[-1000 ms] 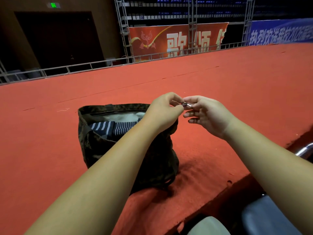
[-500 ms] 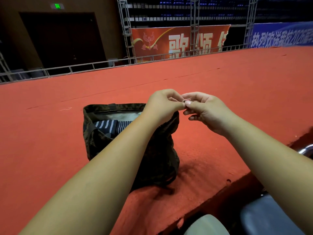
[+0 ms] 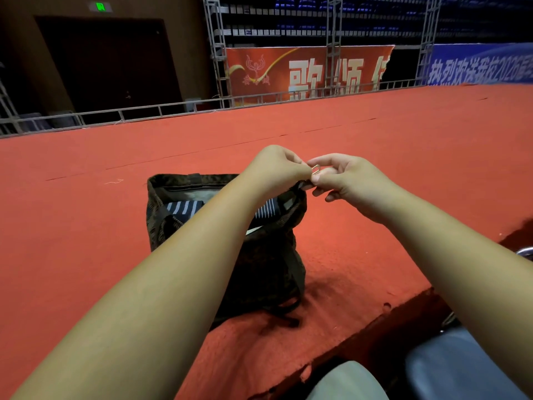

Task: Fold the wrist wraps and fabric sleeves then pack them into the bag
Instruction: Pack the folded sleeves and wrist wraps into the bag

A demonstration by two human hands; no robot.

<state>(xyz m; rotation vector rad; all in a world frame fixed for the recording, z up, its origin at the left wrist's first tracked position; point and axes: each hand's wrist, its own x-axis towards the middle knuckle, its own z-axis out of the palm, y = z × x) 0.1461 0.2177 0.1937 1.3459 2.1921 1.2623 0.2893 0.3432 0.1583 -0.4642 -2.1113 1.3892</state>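
Observation:
A dark camouflage bag (image 3: 268,264) stands upright on the red carpeted stage (image 3: 86,226), its mouth open. Striped dark-and-white fabric (image 3: 184,207) lies folded inside it, partly hidden by my left forearm. Above the bag's right rim, my left hand (image 3: 274,168) and my right hand (image 3: 346,180) meet fingertip to fingertip. Between them they pinch a small metal ring (image 3: 315,169) at the bag's top edge; what the ring is fixed to is hidden by the fingers.
The stage edge (image 3: 360,336) runs diagonally at lower right, with grey seats (image 3: 450,368) below it. A metal truss rail (image 3: 173,106) borders the far side, with red and blue banners behind.
Both hands stayed joined at the small metal piece and drifted slightly down towards the bag's right rim. The ring now shows more plainly between the fingertips.

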